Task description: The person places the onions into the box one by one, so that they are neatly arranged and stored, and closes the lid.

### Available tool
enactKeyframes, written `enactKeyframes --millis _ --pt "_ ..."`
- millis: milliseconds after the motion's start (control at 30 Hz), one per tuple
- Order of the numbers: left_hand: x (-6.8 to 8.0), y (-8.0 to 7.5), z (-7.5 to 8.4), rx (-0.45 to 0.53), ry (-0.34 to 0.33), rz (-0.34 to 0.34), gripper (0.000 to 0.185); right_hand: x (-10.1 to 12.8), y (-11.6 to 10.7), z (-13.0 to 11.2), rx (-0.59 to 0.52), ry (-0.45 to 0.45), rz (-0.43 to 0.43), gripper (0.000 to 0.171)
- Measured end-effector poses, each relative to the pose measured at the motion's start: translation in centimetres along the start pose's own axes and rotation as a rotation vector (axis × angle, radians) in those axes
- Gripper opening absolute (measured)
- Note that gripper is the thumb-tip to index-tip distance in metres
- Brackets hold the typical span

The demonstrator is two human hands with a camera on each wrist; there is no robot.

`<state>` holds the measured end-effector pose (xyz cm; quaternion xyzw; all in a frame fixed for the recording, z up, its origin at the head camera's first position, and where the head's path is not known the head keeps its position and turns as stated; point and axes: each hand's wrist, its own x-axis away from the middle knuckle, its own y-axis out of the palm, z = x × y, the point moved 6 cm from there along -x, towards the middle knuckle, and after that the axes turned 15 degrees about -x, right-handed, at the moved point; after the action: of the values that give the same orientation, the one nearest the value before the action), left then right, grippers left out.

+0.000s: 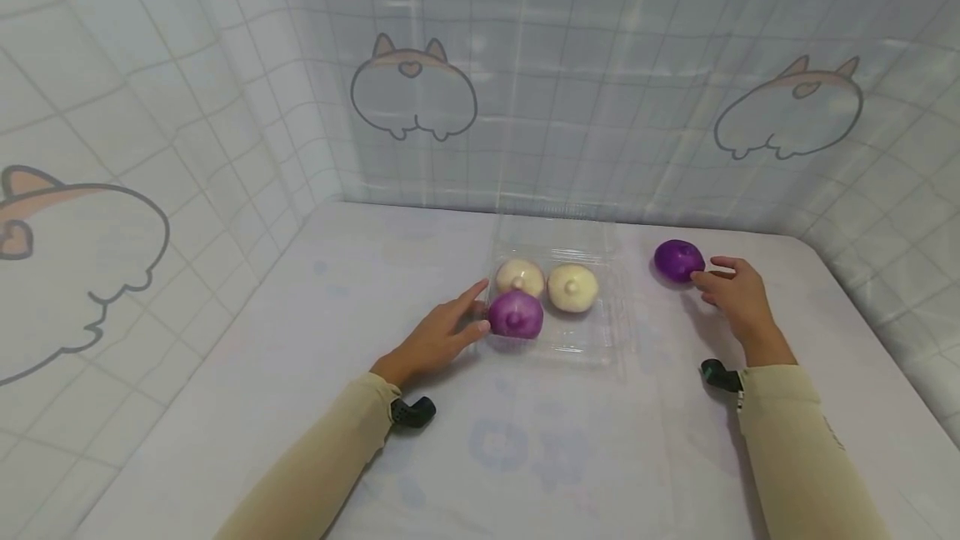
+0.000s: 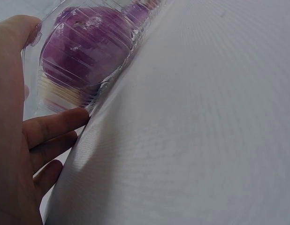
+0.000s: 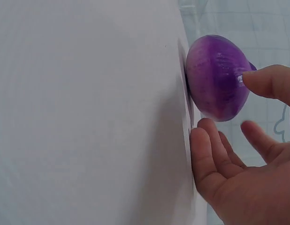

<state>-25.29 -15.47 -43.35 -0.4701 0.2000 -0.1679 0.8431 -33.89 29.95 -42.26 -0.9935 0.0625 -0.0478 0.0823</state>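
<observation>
Head view shows a white table (image 1: 315,407) with a clear plastic tray (image 1: 600,340) near its middle, holding a purple bun (image 1: 515,313) at the front left and two cream buns (image 1: 573,287) behind it. The left hand (image 1: 438,340) lies flat at the tray's left edge, its fingers straight and slightly spread; the index finger points along the tray wall and the thumb tip sits just against the plastic beside the purple bun. From the left wrist view, that purple bun (image 2: 84,51) is seen through the ribbed clear wall, with the thumb (image 2: 18,33) pressed on the wall above it and the other fingers (image 2: 56,124) extended under the tray's edge, so the hand touches the tray and not the bun itself. To the right of the tray and apart from it, a second purple bun (image 1: 678,260) rests on the table by itself. The right hand (image 1: 735,294) is at its near right side, fingers loosely spread and gently bent. The right wrist view shows this loose bun (image 3: 217,77) sitting on the table surface, one fingertip (image 3: 257,82) touching its outer side while the remaining fingers (image 3: 208,150) are open beneath and beside it, not wrapped round it. Both forearms wear beige sleeves (image 1: 802,448).
</observation>
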Motion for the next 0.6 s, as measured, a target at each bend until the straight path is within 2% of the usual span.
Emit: enactKeyframes --millis 200,600 --pt "0.1 -0.1 0.1 -0.002 -0.003 -0.002 0.070 -0.3 0.6 -0.2 -0.006 0.030 -0.016 0.085" --pt "0.1 -0.1 0.2 -0.005 -0.017 -0.009 0.070 -1.5 1.4 -0.3 0.003 0.024 -0.046 0.090"
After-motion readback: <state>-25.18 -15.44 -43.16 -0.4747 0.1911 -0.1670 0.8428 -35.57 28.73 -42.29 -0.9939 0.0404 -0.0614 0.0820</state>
